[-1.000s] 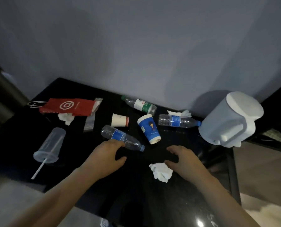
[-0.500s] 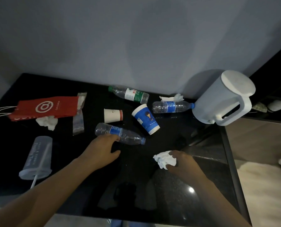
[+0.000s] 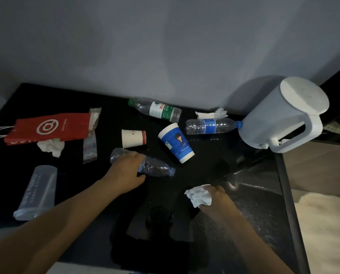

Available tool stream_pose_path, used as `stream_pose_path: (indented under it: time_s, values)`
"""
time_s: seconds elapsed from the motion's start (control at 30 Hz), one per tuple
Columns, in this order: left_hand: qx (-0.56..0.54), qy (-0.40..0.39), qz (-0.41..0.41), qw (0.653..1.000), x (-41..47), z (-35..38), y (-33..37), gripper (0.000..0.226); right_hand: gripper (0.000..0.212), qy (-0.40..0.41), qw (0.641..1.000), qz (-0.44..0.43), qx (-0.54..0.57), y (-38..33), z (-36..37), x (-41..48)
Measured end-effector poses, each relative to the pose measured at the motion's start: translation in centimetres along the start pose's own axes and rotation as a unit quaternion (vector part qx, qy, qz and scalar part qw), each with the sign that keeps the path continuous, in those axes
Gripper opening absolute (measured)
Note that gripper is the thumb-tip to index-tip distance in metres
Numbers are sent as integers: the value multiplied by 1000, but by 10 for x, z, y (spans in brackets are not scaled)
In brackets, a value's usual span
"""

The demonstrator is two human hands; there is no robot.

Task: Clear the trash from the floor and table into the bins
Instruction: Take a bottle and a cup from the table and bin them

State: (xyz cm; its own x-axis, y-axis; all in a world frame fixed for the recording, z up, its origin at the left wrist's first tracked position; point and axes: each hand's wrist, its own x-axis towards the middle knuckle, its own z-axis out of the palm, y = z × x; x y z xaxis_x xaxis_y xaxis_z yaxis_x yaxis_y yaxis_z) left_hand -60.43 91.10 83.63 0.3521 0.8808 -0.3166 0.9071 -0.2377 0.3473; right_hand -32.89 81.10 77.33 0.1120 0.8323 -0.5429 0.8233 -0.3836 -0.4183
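Hands: left hand point(image 3: 125, 171) is wrapped over the mid-body of a clear bottle point(image 3: 157, 168), fingers curled over the far side, thumb on the near side. Right hand point(image 3: 216, 200) pinches a crumpled tissue point(image 3: 197, 195) in curled fingers, front-right of the black surface point(image 3: 254, 194). Can't tell if the tissue is off the surface yet.

Handling:
- Bottle lies flat, mid-surface. Looks empty & a bit crushed, so prob. light, thin-walled, flexes under squeeze. Smooth, round, could roll or slip.
- Best hold = full wrap round the label zone, approx. where the left hand sits now. Neck end is 2nd option.
- Tissue: soft, near weightless, any pinch works.

Orientation: bottle's long axis runs diagonal, base far-left, blue cap near-right. Tissue has no real axis.

Nearby:
- white paper cup point(image 3: 133, 138) on its side just behind the bottle
- blue cup point(image 3: 177, 143) tipped over, beside the cap end
- green-label bottle point(image 3: 159, 110) and blue-label bottle point(image 3: 210, 125) lying down near the wall
- white jug point(image 3: 283, 115) upright, far right
- red bag point(image 3: 48, 128), wrapper point(image 3: 91, 139), clear tumbler point(image 3: 36, 192) at left

No bins in view.
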Motion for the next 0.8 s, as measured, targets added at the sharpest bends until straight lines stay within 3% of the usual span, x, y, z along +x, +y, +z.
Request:
stream_pose_path:
  time_s: [0.13, 0.23, 0.4, 0.53, 0.8]
  values:
    - [37, 13, 5, 999, 25, 11, -7, 44, 55, 5, 1000, 7, -5, 4, 0, 12]
    - [80, -9, -9, 997, 38, 24, -18, 52, 61, -7, 1000, 22, -21, 4, 2, 20]
    - [155, -64, -93, 982, 38, 39, -27, 60, 56, -11, 996, 51, -66, 9, 13, 22]
    - [77, -102, -157, 979, 17, 60, -48, 71, 41, 17, 996, 40, -72, 12, 17, 27]
    - [-69, -58, -213, 973, -6, 82, -62, 69, 14, 54, 998, 12, -12, -2, 1, 41]
